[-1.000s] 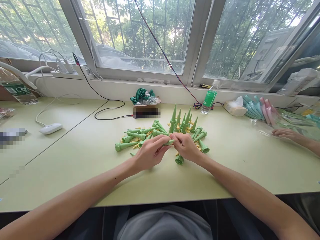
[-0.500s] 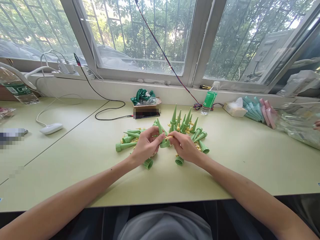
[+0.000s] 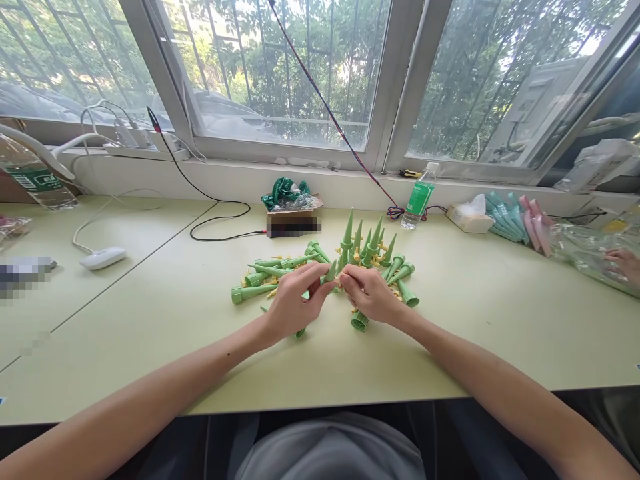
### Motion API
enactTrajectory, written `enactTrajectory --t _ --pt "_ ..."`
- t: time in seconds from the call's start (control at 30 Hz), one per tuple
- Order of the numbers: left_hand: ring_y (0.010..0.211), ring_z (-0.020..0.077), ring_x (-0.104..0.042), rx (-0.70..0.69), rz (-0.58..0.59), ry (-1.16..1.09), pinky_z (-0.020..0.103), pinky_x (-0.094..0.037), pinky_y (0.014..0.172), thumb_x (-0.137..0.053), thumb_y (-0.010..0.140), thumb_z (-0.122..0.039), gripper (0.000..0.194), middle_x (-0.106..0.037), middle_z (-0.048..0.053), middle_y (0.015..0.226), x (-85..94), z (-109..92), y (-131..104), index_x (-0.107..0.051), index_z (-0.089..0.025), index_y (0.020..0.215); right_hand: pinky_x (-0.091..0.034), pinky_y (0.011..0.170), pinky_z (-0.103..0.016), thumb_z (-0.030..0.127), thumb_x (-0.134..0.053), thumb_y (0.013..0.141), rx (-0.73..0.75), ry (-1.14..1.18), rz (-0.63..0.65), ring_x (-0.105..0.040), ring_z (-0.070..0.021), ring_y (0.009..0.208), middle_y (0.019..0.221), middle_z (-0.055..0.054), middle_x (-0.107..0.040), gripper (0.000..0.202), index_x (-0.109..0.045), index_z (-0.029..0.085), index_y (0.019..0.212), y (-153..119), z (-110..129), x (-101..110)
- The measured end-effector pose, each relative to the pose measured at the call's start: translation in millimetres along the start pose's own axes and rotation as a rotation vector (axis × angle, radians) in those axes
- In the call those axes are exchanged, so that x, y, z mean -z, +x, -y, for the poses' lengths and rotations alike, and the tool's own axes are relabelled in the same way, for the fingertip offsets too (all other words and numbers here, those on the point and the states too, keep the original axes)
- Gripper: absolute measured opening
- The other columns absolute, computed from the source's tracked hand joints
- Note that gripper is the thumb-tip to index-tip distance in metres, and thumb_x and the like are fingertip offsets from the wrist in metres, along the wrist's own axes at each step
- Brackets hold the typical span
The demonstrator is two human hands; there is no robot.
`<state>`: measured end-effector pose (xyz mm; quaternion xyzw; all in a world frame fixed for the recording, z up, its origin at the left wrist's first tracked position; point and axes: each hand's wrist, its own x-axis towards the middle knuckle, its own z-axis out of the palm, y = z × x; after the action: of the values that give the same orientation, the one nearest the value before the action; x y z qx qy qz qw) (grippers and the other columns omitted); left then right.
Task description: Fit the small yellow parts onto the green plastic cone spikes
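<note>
My left hand (image 3: 299, 298) is closed round a green plant watering spike (image 3: 331, 271), its tip pointing up and its base mostly hidden by the fingers. Against the spike's side, my right hand (image 3: 371, 293) pinches a small yellow valve (image 3: 339, 282), which the fingertips largely cover. Just beyond the hands, several green spikes with yellow valves stand upright (image 3: 373, 245). More spikes lie on their sides to the left (image 3: 250, 293) and to the right (image 3: 409, 294). One lying spike (image 3: 359, 321) shows its open end below my right hand.
Behind the spikes is a small carton (image 3: 295, 205) with green plastic in it. A water bottle (image 3: 419, 199) and a tissue box (image 3: 469, 219) stand at the back right. Another person's hand (image 3: 625, 263) touches clear plastic bags at the far right. A white device (image 3: 103, 257) lies left.
My left hand has turned the spike, so its tip now leans right and sits lower. The fingertips of both hands have come closer together. At the far right the other person's hand has come further into view.
</note>
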<state>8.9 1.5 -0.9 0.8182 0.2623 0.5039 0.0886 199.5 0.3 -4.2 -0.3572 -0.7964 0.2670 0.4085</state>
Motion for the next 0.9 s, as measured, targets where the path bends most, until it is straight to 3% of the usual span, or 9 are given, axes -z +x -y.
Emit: enactTrajectory --t 0.1,0.5,0.77,0.9 --pt "0.058 0.0085 -0.038 -0.088 0.018 0.033 0.020 -0.037 0.055 -0.058 0.090 -0.013 0.005 -0.047 -0.002 0.070 1.0 -0.1 0.9 -0.059 -0.018 0.092 -0.033 0.048 -0.022 0.044 -0.041 0.100 -0.083 0.122 0.023 -0.040 -0.0090 0.045 0.051 0.006 -0.041 0.038 -0.044 0.020 0.070 0.5 2.6 -0.8" --pt "0.057 0.0078 -0.039 -0.093 0.053 0.015 0.019 -0.037 0.055 -0.060 0.090 -0.012 0.009 -0.055 -0.001 0.074 0.3 -2.7 1.1 -0.060 -0.019 0.094 -0.023 0.036 -0.019 0.048 -0.050 0.094 -0.238 0.536 0.068 -0.031 -0.0039 0.038 0.056 0.008 -0.034 0.041 -0.039 0.020 0.066 1.5 0.5 -4.9" --pt "0.058 0.0085 -0.040 -0.065 0.075 0.029 0.019 -0.038 0.055 -0.058 0.091 -0.015 0.007 -0.056 0.000 0.074 -0.7 -1.3 -0.8 -0.061 -0.019 0.095 -0.024 0.036 -0.019 0.051 -0.050 0.094 -0.239 0.510 0.061 -0.032 -0.0041 0.037 0.055 0.008 -0.034 0.043 -0.040 0.020 0.066 2.2 -0.2 -6.0" --pt "0.054 0.0078 -0.044 0.094 0.068 -0.008 0.020 -0.040 0.054 -0.059 0.091 -0.021 0.003 -0.054 -0.002 0.068 -0.4 -3.1 0.7 -0.060 -0.018 0.090 -0.028 0.038 -0.021 0.053 -0.047 0.096 -0.217 0.395 0.031 -0.035 -0.0057 0.038 0.051 0.008 -0.038 0.045 -0.041 0.020 0.066 1.5 -1.4 -7.2"
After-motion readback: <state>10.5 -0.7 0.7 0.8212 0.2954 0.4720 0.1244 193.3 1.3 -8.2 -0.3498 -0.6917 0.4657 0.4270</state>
